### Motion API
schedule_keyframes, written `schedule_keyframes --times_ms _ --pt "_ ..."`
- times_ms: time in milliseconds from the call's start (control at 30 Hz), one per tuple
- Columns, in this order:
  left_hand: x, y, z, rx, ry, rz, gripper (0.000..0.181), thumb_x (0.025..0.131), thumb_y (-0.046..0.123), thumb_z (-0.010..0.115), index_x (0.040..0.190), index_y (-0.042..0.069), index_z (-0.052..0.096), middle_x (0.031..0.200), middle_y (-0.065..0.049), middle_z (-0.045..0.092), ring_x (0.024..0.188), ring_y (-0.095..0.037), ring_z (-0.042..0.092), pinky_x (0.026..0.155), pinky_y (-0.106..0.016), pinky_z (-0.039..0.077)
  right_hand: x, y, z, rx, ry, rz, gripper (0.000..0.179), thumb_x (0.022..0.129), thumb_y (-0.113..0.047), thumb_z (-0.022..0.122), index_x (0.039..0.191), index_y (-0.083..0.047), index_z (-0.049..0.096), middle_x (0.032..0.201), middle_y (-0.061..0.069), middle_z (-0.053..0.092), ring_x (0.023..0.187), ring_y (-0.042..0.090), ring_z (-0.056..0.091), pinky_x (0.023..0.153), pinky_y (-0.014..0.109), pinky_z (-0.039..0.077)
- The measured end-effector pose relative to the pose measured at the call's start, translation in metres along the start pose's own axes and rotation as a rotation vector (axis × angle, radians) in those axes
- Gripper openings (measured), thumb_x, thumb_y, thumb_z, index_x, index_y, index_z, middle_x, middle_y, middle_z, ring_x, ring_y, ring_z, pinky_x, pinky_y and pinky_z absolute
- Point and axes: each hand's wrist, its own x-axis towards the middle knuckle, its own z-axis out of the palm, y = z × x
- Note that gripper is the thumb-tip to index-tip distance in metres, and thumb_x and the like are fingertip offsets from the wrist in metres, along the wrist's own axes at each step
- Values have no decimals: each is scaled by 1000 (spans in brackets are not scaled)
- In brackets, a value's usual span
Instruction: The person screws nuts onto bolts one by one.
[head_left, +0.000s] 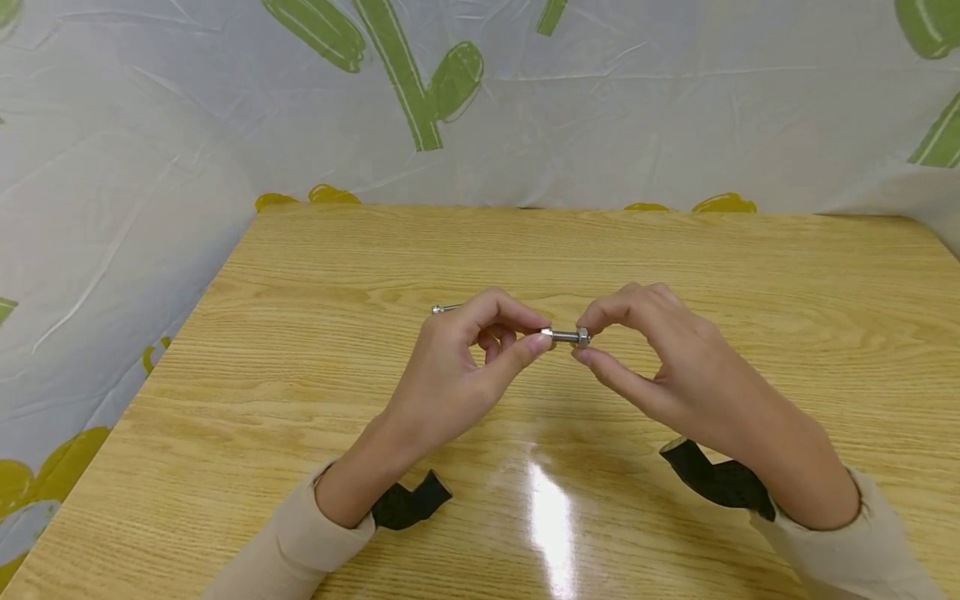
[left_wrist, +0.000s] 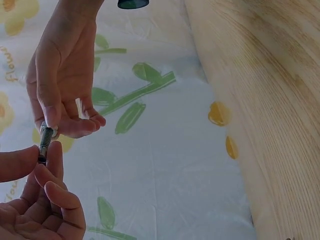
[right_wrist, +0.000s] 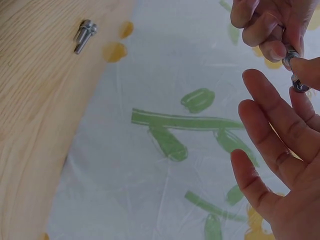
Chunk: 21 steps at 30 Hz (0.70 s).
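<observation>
A silver metal bolt (head_left: pixel 564 337) lies level between the two hands, above the table. The left hand (head_left: pixel 457 371) pinches its head end between thumb and forefinger. A hex nut (head_left: pixel 582 337) sits around the bolt near the other end, and the right hand (head_left: pixel 667 362) has it between thumb and index fingertip. In the left wrist view, threads show along the bolt (left_wrist: pixel 45 139) between the fingers. The right hand (right_wrist: pixel 285 145) has its other fingers spread out. Behind the left hand, a second bolt (head_left: pixel 446 309) rests on the table, partly covered in the head view.
The wooden table (head_left: pixel 315 400) reaches back to a pale sheet (head_left: pixel 600 108) with green and yellow plant prints. Dark straps (head_left: pixel 412 502) stick out at both wrists. In the right wrist view, the second bolt (right_wrist: pixel 85 36) lies close to the table edge.
</observation>
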Motion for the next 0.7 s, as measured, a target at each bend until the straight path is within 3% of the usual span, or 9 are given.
schedule_keyframes --times_ms 233,433,700 --pt "0 -1 2 9 -4 17 9 87 10 65 95 5 65 81 -1 66 64 -7 49 60 -20 45 1 -6 -3 -19 -67 83 20 85 -16 67 100 -22 57 99 -16 55 98 8 46 83 25 39" --pt "-1 0 3 17 -23 29 9 87 10 65 94 6 64 83 -1 67 66 -6 49 60 -20 45 7 -21 -8 28 -83 108 10 91 -12 58 93 -21 57 92 -14 58 94 10 45 78 30 37" --pt "-1 0 4 14 -29 27 9 87 9 65 95 5 64 84 -1 67 66 -6 48 60 -19 45 11 -27 -10 29 -85 129 23 96 -8 48 82 -19 61 80 -13 56 93 12 45 80 31 35"
